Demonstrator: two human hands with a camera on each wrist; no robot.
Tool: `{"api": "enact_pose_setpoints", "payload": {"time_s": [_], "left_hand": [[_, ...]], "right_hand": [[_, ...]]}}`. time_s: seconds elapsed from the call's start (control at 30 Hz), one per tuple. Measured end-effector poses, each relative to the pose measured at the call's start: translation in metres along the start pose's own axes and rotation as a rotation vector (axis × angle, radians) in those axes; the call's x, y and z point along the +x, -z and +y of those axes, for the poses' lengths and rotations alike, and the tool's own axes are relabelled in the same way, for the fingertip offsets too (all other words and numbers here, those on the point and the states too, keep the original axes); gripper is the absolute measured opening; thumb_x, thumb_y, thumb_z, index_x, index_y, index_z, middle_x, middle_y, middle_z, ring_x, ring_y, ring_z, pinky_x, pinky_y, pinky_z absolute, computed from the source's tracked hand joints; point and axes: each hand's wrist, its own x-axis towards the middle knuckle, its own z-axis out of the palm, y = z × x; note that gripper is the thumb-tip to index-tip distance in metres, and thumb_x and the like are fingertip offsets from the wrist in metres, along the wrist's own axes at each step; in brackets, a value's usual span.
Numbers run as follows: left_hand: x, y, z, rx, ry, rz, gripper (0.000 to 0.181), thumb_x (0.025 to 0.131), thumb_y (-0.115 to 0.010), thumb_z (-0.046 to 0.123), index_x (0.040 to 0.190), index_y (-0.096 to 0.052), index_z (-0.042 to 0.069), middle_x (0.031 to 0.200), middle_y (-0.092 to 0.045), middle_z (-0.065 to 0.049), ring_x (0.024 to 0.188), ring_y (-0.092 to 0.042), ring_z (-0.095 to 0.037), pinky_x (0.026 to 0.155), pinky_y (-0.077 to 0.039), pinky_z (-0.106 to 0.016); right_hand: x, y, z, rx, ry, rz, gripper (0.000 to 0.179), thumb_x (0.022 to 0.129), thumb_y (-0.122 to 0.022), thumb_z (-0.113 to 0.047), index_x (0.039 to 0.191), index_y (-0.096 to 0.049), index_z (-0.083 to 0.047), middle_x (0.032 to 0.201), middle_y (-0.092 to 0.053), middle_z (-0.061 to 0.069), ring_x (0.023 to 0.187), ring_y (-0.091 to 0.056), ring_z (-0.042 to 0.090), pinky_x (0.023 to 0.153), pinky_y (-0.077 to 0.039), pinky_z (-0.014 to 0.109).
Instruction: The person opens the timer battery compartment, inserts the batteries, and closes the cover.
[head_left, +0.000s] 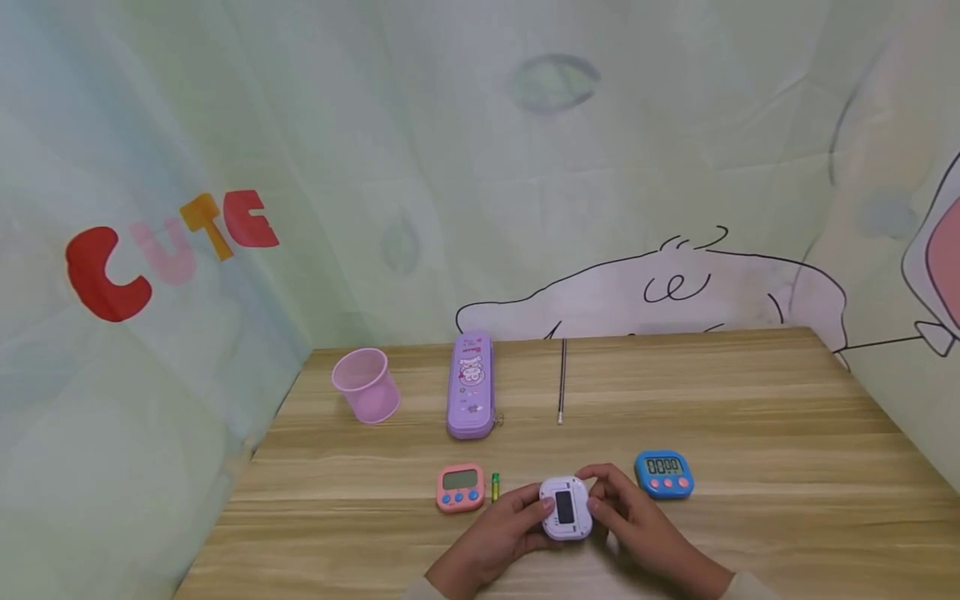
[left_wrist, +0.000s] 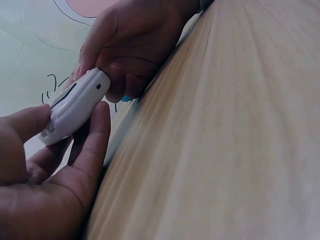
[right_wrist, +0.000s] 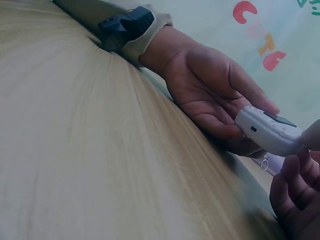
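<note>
Head view first: above the table (head_left: 780, 408), we have the white device (head_left: 567, 509) between our hands, its dark panel (head_left: 564, 505) facing up. Our left hand (head_left: 517, 521) grips one side, our right hand (head_left: 633, 512) pinches the other. Left wrist now: thumb on one face, fingers bracing underneath, and that looks like sound support. Across to the right wrist: thumb on top, fingers curled below. We'd do best pressing evenly, near the edges, staying low over the table.
</note>
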Motion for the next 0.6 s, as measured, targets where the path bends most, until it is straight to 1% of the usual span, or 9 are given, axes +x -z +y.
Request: {"api": "enact_pose_setpoints", "payload": {"time_s": [0.17, 0.27, 0.47, 0.6], "left_hand": [[0.0004, 0.0007, 0.0003, -0.002, -0.002, -0.007, 0.049, 0.103, -0.050, 0.018, 0.142, -0.040, -0.009, 0.132, -0.054, -0.022, 0.112, -0.060, -0.031, 0.095, -0.052, -0.041], [0.0005, 0.0012, -0.0007, -0.003, -0.010, -0.014, 0.048, 0.103, -0.050, 0.018, 0.141, -0.040, -0.009, 0.132, -0.054, -0.022, 0.112, -0.060, -0.031, 0.095, -0.052, -0.041], [0.0007, 0.0032, -0.0030, -0.003, -0.013, -0.019, 0.048, 0.103, -0.050, 0.018, 0.142, -0.040, -0.009, 0.131, -0.055, -0.022, 0.112, -0.061, -0.030, 0.094, -0.053, -0.041], [0.0014, 0.0027, -0.0032, 0.000, -0.018, -0.028, 0.048, 0.103, -0.049, 0.016, 0.142, -0.038, -0.010, 0.132, -0.053, -0.024, 0.112, -0.060, -0.030, 0.094, -0.052, -0.042]], "right_hand": [[0.0017, 0.0010, 0.0026, 0.022, 0.001, -0.016, 0.032, 0.101, -0.053, -0.014, 0.132, -0.046, -0.006, 0.086, -0.056, 0.006, 0.068, -0.060, 0.016, 0.058, -0.056, 0.031], [0.0016, 0.0013, 0.0038, 0.035, 0.014, -0.026, 0.032, 0.101, -0.052, -0.011, 0.132, -0.046, -0.007, 0.086, -0.056, 0.008, 0.066, -0.059, 0.016, 0.055, -0.055, 0.031], [0.0013, 0.0016, 0.0028, 0.048, -0.021, -0.030, 0.032, 0.100, -0.054, -0.013, 0.131, -0.048, -0.008, 0.087, -0.057, 0.008, 0.066, -0.059, 0.014, 0.055, -0.055, 0.030], [-0.0008, 0.0035, 0.0006, 0.038, -0.017, -0.033, 0.031, 0.100, -0.055, -0.012, 0.130, -0.048, -0.007, 0.086, -0.058, 0.009, 0.066, -0.060, 0.016, 0.056, -0.056, 0.031]]}}
